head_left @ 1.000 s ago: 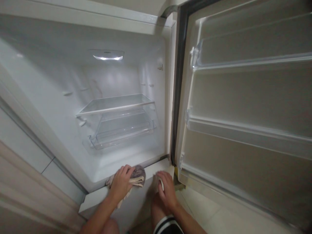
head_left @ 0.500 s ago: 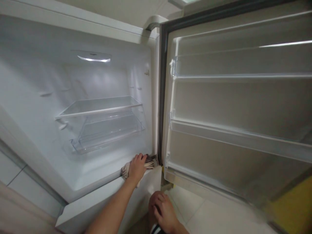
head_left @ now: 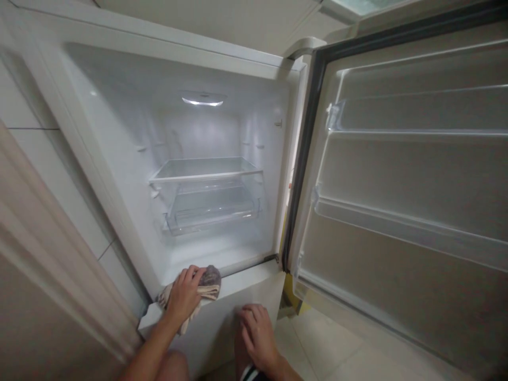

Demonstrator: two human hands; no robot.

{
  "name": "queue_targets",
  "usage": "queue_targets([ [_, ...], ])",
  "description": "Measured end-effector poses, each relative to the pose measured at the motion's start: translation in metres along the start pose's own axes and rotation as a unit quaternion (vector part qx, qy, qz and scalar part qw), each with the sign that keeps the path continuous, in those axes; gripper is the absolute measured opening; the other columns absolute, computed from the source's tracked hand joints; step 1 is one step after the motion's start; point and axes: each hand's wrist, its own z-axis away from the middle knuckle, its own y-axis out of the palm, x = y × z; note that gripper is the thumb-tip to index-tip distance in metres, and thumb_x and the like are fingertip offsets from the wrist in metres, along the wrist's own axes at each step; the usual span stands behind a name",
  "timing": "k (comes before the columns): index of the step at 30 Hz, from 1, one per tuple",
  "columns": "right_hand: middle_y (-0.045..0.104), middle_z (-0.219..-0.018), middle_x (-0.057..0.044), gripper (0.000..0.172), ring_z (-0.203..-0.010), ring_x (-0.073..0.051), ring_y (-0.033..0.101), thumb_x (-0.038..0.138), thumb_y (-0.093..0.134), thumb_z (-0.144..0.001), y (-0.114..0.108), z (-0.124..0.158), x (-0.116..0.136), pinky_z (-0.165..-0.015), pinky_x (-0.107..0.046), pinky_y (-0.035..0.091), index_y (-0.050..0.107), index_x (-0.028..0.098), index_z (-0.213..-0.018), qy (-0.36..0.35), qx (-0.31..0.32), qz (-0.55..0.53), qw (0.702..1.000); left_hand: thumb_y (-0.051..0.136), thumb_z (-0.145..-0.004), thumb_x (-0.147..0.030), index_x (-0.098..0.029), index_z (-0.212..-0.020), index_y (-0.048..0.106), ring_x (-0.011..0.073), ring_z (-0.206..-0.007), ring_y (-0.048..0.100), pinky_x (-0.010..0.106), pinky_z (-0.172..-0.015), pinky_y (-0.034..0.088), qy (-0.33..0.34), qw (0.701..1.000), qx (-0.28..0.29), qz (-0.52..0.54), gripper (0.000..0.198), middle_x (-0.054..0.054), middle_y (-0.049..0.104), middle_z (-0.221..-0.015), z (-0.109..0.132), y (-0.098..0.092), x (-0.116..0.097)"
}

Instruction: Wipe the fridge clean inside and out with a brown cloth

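Observation:
My left hand [head_left: 184,296] is closed over a folded cloth [head_left: 209,283], beige with a grey-brown patch. It presses the cloth on the front ledge at the bottom left of the open refrigerator [head_left: 257,275]. Loose cloth hangs below the wrist over the white front. My right hand [head_left: 256,330] rests on my knee, fingers loosely bent and a little apart, holding nothing. Inside the refrigerator are a glass shelf [head_left: 206,168] and a clear drawer [head_left: 214,214] beneath it.
The refrigerator door [head_left: 405,169] stands wide open on the right, with clear door shelves [head_left: 416,227] on its inner side. A lit lamp [head_left: 202,100] is at the compartment's ceiling. Close on the left are a tiled wall [head_left: 59,169] and a beige frame [head_left: 51,233]. Floor tiles [head_left: 325,338] lie below the door.
My left hand has slid the cloth along the ledge from the hinge corner to the left end. The view has swung left. My right hand stays on the knee.

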Motion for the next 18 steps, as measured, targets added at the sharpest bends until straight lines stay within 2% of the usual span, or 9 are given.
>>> queue_targets([
  [2, 0.068, -0.139, -0.01, 0.049, -0.124, -0.026, 0.065, 0.016, 0.051, -0.098, -0.013, -0.04, -0.014, -0.105, -0.044, 0.057, 0.063, 0.027, -0.144, -0.024, -0.04, 0.005, 0.999, 0.057, -0.08, 0.001, -0.025, -0.137, 0.062, 0.0269, -0.124, 0.053, 0.04, -0.111, 0.04, -0.031, 0.999, -0.01, -0.011, 0.063, 0.008, 0.061, -0.133, 0.014, -0.005, 0.026],
  [4, 0.059, -0.154, -0.012, 0.053, -0.139, -0.028, 0.058, 0.02, 0.049, -0.104, -0.019, -0.083, -0.034, -0.114, -0.046, 0.052, 0.055, 0.024, -0.156, -0.051, -0.081, 0.045, 0.994, 0.057, -0.08, 0.001, -0.025, -0.136, 0.062, 0.0268, -0.123, 0.054, 0.04, -0.111, 0.041, -0.05, 0.998, -0.017, -0.02, 0.062, 0.008, 0.061, -0.132, 0.022, -0.006, 0.04],
  [6, 0.055, -0.161, -0.013, 0.054, -0.146, -0.03, 0.053, 0.024, 0.047, -0.107, -0.017, -0.118, -0.054, -0.118, -0.049, 0.048, 0.052, 0.021, -0.16, -0.053, -0.098, 0.089, 0.99, 0.058, -0.081, 0.0, -0.026, -0.136, 0.063, 0.0274, -0.122, 0.055, 0.04, -0.11, 0.041, -0.059, 0.997, -0.022, -0.035, 0.061, 0.008, 0.062, -0.131, 0.025, -0.006, 0.043],
  [8, 0.058, -0.157, -0.013, 0.051, -0.146, -0.031, 0.054, 0.027, 0.048, -0.109, -0.008, -0.139, -0.07, -0.12, -0.052, 0.044, 0.055, 0.019, -0.158, -0.041, -0.089, 0.111, 0.989, 0.062, -0.081, -0.002, -0.026, -0.137, 0.064, 0.0284, -0.121, 0.055, 0.041, -0.109, 0.042, -0.06, 0.996, -0.031, -0.057, 0.06, 0.008, 0.062, -0.132, 0.026, -0.004, 0.037],
  [13, 0.06, -0.155, -0.011, 0.051, -0.147, -0.03, 0.053, 0.029, 0.05, -0.107, 0.011, -0.142, -0.082, -0.127, -0.053, 0.037, 0.056, 0.019, -0.157, -0.03, -0.065, 0.113, 0.991, 0.07, -0.079, -0.007, -0.026, -0.135, 0.063, 0.0301, -0.121, 0.055, 0.043, -0.106, 0.042, -0.029, 0.995, -0.03, -0.092, 0.06, 0.008, 0.062, -0.131, 0.016, 0.001, 0.013],
  [18, 0.06, -0.157, -0.011, 0.053, -0.145, -0.03, 0.054, 0.033, 0.056, -0.105, 0.007, -0.14, -0.081, -0.126, -0.052, 0.038, 0.057, 0.021, -0.156, -0.018, -0.049, 0.106, 0.993, 0.069, -0.079, -0.008, -0.024, -0.134, 0.062, 0.0303, -0.119, 0.054, 0.044, -0.105, 0.042, 0.02, 0.996, -0.016, -0.084, 0.058, 0.008, 0.063, -0.129, -0.001, 0.003, -0.005],
])
